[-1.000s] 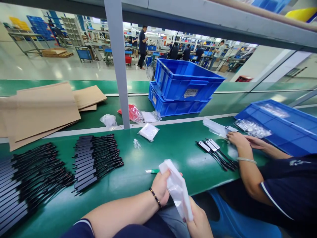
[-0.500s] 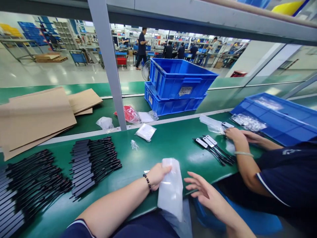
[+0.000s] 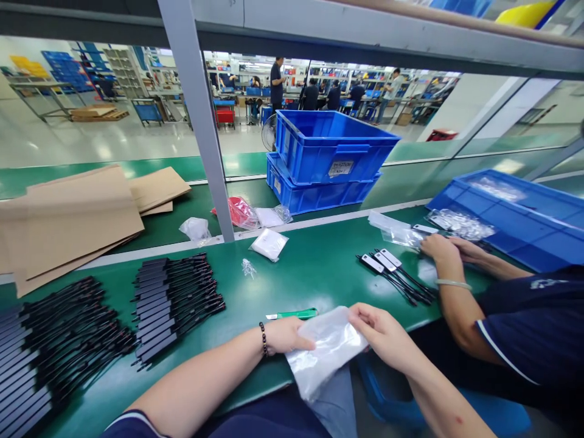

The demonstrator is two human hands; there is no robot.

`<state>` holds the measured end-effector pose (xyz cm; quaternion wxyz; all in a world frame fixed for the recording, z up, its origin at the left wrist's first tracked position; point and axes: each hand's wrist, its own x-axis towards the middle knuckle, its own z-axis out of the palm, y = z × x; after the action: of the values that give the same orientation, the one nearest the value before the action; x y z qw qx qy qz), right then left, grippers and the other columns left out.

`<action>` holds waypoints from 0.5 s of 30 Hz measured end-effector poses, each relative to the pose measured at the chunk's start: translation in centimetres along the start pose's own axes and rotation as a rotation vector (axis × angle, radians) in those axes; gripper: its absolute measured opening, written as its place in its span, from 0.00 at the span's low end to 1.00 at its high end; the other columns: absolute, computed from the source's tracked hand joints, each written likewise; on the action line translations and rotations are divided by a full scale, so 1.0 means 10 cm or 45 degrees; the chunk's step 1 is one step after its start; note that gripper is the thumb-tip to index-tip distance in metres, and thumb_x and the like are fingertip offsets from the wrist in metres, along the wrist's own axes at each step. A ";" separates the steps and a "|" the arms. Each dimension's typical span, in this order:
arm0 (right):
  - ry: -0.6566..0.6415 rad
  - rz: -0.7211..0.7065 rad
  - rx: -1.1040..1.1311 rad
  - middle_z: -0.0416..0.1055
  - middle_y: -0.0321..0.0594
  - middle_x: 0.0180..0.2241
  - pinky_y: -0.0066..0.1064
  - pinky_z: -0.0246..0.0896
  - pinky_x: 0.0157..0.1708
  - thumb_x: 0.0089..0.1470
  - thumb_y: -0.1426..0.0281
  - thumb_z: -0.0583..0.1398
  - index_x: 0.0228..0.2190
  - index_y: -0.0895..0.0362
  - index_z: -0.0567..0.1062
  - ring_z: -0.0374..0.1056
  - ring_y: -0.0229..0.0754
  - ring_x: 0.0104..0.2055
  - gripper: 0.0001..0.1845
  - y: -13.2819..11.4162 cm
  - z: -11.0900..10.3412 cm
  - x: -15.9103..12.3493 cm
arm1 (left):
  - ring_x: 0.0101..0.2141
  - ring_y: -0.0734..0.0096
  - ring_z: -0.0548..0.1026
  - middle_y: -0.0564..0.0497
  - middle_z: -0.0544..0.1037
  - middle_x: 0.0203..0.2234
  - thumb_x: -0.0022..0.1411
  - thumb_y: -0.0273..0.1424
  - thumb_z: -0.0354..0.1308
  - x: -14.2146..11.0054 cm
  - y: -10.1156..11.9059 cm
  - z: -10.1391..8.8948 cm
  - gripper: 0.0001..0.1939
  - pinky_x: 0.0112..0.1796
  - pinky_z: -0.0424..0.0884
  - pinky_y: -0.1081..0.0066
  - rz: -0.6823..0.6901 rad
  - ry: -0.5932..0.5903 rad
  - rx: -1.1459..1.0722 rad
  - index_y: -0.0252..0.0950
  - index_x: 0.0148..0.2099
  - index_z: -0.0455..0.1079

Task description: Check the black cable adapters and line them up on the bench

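Note:
Both my hands hold a clear plastic bag (image 3: 326, 350) at the near edge of the green table (image 3: 314, 274). My left hand (image 3: 285, 336), with a bead bracelet on the wrist, pinches the bag's left side. My right hand (image 3: 381, 334) grips its upper right corner. The bag lies half on the table and hangs over my lap. A green-handled knife (image 3: 294, 314) rests just beyond my left hand. Rows of flat black parts with cables (image 3: 176, 304) lie to the left.
A co-worker's hands (image 3: 440, 249) on the right handle small bags beside a few black-and-white parts (image 3: 392, 274). Blue crates (image 3: 328, 158) are stacked behind a grey post (image 3: 201, 140); another blue crate (image 3: 515, 219) sits far right. Cardboard sheets (image 3: 77, 213) and small bags (image 3: 269, 243) lie further back.
The bag went from upright to lying flat across the table edge. My right hand left it, then took hold of its upper right corner. The knife is uncovered again.

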<state>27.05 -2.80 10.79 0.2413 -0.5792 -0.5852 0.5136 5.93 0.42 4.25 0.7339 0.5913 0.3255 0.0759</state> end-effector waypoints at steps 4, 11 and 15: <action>-0.392 0.115 0.188 0.63 0.31 0.21 0.22 0.52 0.19 0.44 0.61 0.57 0.29 0.58 0.65 0.59 0.33 0.20 0.13 0.09 0.01 -0.16 | 0.19 0.78 0.64 0.57 0.69 0.16 0.45 0.29 0.55 0.00 0.08 -0.07 0.03 0.22 0.58 0.78 0.058 -0.067 0.496 0.36 0.24 0.70; -0.484 0.063 -0.175 0.62 0.32 0.18 0.22 0.48 0.19 0.50 0.59 0.49 0.22 0.60 0.66 0.56 0.32 0.19 0.17 0.26 0.31 -0.28 | 0.15 0.78 0.62 0.58 0.66 0.11 0.40 0.24 0.58 0.10 0.21 -0.08 0.03 0.19 0.55 0.78 0.049 -0.249 0.676 0.37 0.20 0.68; -0.277 -0.068 -0.474 0.67 0.34 0.24 0.24 0.52 0.26 0.46 0.69 0.52 0.22 0.58 0.66 0.60 0.35 0.26 0.07 0.34 0.16 -0.48 | 0.16 0.79 0.66 0.55 0.70 0.19 0.47 0.39 0.55 0.05 0.14 -0.18 0.15 0.19 0.60 0.78 -0.045 -0.189 0.420 0.35 0.36 0.67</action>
<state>28.11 -8.46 8.68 0.0790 -0.5391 -0.7077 0.4497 5.69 2.52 5.14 0.6501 0.7019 0.2889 -0.0353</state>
